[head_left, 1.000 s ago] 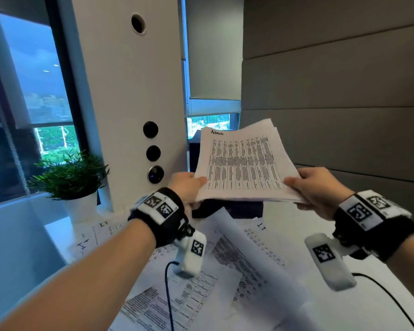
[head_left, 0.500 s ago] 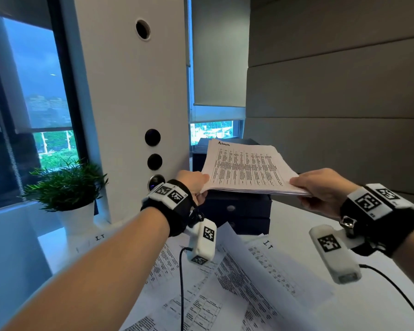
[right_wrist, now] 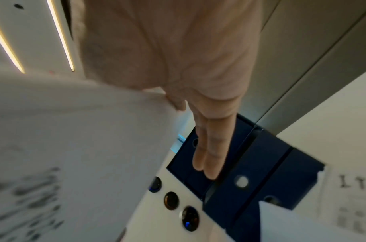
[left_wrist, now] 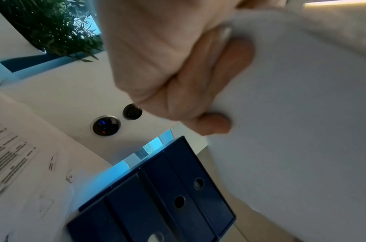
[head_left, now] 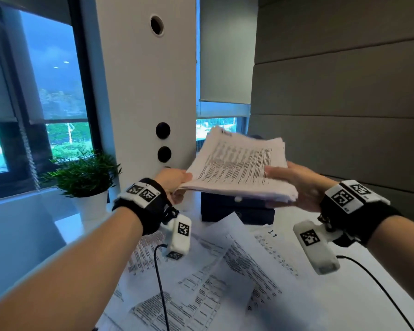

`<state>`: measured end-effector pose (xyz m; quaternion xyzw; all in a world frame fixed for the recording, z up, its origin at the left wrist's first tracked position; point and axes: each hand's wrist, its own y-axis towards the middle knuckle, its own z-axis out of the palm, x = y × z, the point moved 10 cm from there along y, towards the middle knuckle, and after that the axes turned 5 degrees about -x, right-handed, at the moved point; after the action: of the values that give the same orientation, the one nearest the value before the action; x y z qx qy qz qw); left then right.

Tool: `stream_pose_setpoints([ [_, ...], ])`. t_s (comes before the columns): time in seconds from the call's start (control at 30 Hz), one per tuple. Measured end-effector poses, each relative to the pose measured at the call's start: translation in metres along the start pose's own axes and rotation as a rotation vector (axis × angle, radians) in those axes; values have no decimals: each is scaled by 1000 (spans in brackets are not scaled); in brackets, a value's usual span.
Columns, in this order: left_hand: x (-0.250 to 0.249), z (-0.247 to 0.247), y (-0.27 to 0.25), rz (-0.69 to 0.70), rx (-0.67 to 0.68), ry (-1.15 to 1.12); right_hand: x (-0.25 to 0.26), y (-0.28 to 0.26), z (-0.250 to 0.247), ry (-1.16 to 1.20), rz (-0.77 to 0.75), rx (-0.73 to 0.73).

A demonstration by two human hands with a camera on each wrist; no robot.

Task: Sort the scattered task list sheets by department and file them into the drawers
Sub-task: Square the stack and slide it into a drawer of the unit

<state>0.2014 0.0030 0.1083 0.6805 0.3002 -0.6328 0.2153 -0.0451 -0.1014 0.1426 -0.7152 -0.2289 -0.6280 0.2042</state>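
Observation:
A thick stack of printed task list sheets (head_left: 239, 168) hangs nearly flat in the air, just above the dark blue drawer unit (head_left: 237, 211). My left hand (head_left: 183, 185) grips its left edge, fingers curled under the paper (left_wrist: 302, 114). My right hand (head_left: 287, 182) pinches the right edge, thumb on top and straight fingers (right_wrist: 206, 147) below. More sheets (head_left: 225, 271) lie scattered on the white table in front of the unit, one marked "IT" (head_left: 273, 232). The drawer fronts (left_wrist: 167, 204) with round pull holes look closed.
A potted green plant (head_left: 86, 177) stands at the left by the window. A white pillar (head_left: 141, 91) with round sockets rises behind the drawer unit. Grey wall panels (head_left: 344, 91) close off the right. Bare table (head_left: 368, 295) shows at the right.
The stack has tipped from facing me to nearly flat and dropped lower, close over the drawer unit. Both hands keep their hold on its edges.

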Motion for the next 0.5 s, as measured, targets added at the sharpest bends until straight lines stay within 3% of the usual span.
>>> stream_pose_setpoints([
  [0.1,-6,-4,-26,-55,134,9,20,2,-6,248,-28,-86],
  [0.2,-18,-15,-49,-63,229,-21,24,-6,-7,291,-24,-171],
  [0.37,-44,-21,-65,-11,247,-197,-1,-10,-6,5,157,-186],
  [0.5,-56,-16,-56,-38,258,-299,-1,-11,-15,64,158,-216],
])
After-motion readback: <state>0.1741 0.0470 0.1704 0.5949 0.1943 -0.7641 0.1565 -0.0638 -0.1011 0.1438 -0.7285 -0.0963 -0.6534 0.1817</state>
